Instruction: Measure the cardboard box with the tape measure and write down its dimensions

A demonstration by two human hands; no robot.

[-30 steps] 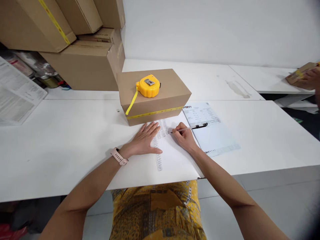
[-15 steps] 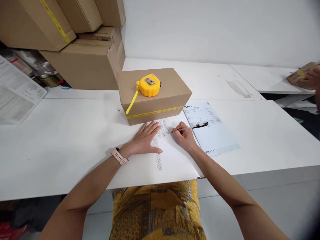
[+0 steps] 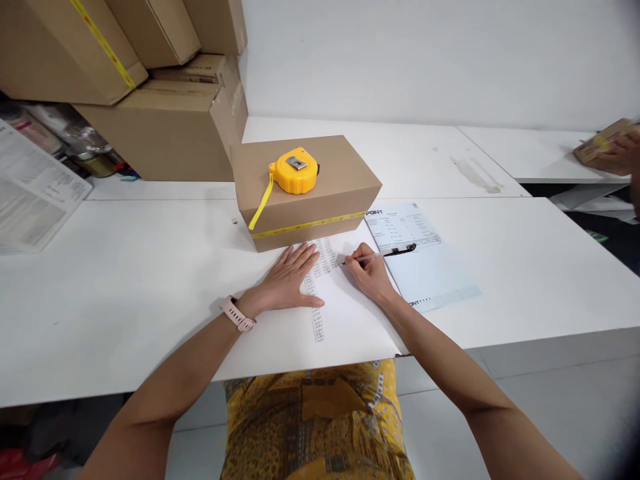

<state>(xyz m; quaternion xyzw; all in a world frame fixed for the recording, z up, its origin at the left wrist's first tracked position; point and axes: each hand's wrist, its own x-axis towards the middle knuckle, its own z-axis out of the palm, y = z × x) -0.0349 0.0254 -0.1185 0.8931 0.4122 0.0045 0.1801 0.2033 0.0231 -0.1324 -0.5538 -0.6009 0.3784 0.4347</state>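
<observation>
My left hand (image 3: 287, 280) lies flat and open on a white sheet (image 3: 340, 307) printed with columns of small figures, holding it on the white table (image 3: 125, 287). My right hand (image 3: 369, 273) is closed on a pen (image 3: 385, 253), its tip touching the sheet near the printed columns. Just beyond my hands stands a small cardboard box (image 3: 305, 193) banded with yellow tape. A yellow tape measure (image 3: 295, 171) rests on top of it, its strip hanging over the box's front.
A blue-tinted form (image 3: 425, 267) lies right of the sheet. Larger cardboard boxes (image 3: 165, 127) are stacked at the back left, with printed papers (image 3: 30, 193) at the far left. At the right edge another person's hand (image 3: 617, 155) holds a small box.
</observation>
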